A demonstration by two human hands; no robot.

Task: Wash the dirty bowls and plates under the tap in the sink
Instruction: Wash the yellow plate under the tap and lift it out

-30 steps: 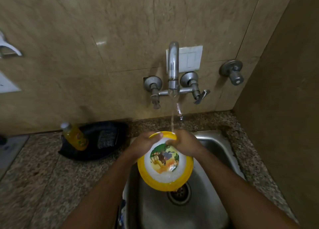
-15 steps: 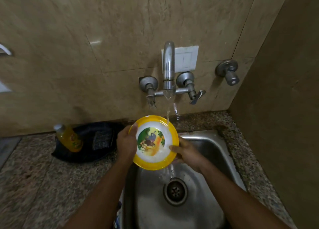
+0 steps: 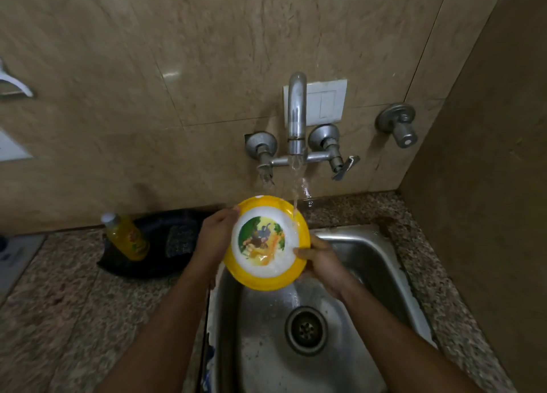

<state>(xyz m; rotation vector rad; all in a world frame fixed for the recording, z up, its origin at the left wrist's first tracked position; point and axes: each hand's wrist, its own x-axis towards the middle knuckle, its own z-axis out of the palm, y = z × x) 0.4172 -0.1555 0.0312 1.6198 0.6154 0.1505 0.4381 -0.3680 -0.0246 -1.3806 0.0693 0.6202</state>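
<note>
Plate, yellow rim, white well, cartoon print in the middle, held tilted over the left back part of the sink, face toward the camera. Water stream from the tap lands on its upper right rim. Left hand clamps the left edge, thumb over the rim near the top. Right hand clamps the lower right edge, thumb on the front face, fingers behind.

Handling guess: looks like melamine or plastic, so light, stiff, not very breakable. Wet and glossy, so slippery; soap film possible, cannot confirm. Best hold is the raised rim at two opposite points, thumb in front and fingers at the back, as both hands have it now. A pinch on the flat well would likely slide.

Around it: steel basin with drain, looks bare of other dishes in the visible part. Yellow bottle lies against a dark tray on the granite counter, left of the sink. Wall switch plate sits behind the spout.

Hidden or unclear: plate back and fingers behind it not visible. Any dirt left on the plate is hard to tell from the print. Something blue at the sink's left front edge is cut off, unidentifiable. No other bowls or plates in view. Tray contents too dark to read.
</note>
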